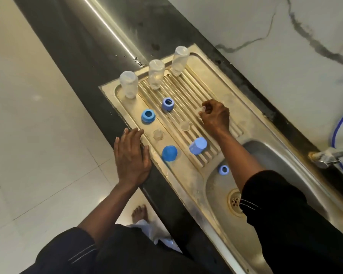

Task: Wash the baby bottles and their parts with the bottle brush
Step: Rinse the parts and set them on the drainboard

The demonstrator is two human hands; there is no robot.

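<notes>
Head camera looks down the long steel drainboard point(115, 91), which runs away from me to the left of the basin point(285, 165), its grooves running the same way. My right arm reaches across the basin's corner and over the grooves. That puts my right hand point(216, 117) at the far side of the board, fingers curled and pinching a small clear piece point(201, 110) that I take for a teat, just above the ribs. My left hand point(132, 155) lies flat, fingers straight, on the edge of the dark counter point(77, 66) beside the board, gripping nothing.

Three bottles point(156, 74) stand mouth-down in a row at the far end. Two blue caps point(169, 153) lie nearest me, between my two hands. Two blue collars point(148, 116) stand past them, toward the bottles. A third collar point(223, 169) rests apart on the basin's wall, just beside my right forearm and behind that hand. Two clear teats point(158, 134) stand mid-board.

I judge the free spot for the pinched piece lies straight below my right fingers, roughly in line with those two. No brush is in sight.
</notes>
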